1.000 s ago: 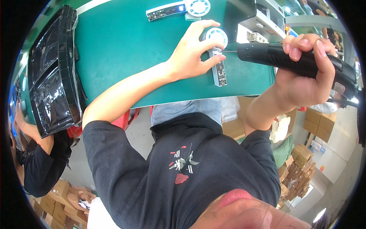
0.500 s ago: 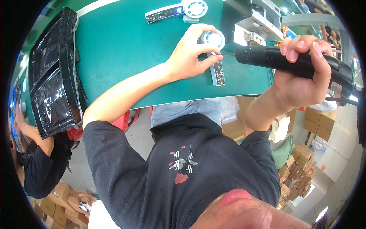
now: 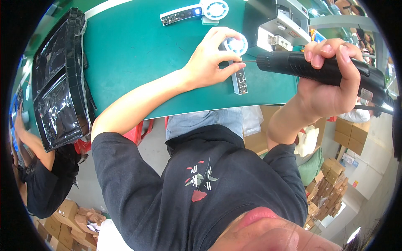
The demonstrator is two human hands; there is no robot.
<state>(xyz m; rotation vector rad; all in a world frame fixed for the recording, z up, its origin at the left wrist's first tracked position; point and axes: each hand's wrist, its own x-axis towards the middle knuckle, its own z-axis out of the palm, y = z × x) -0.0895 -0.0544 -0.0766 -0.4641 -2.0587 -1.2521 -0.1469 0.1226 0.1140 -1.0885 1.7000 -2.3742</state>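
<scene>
The left hand (image 3: 207,62) pins a part (image 3: 238,67) to the green table (image 3: 134,54), fingers pinching it near the screwdriver tip. The right hand (image 3: 331,90) keeps a clenched grip on the black driver (image 3: 318,69). To do this well, the bit should probably sit square in the screw, with the part held flat. The part is a narrow grey strip with a white round end, near the table's front edge.

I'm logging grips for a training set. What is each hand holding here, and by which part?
The right hand grips the black electric screwdriver around its body. The left hand pinches the small part with a white ring at its middle.
</scene>
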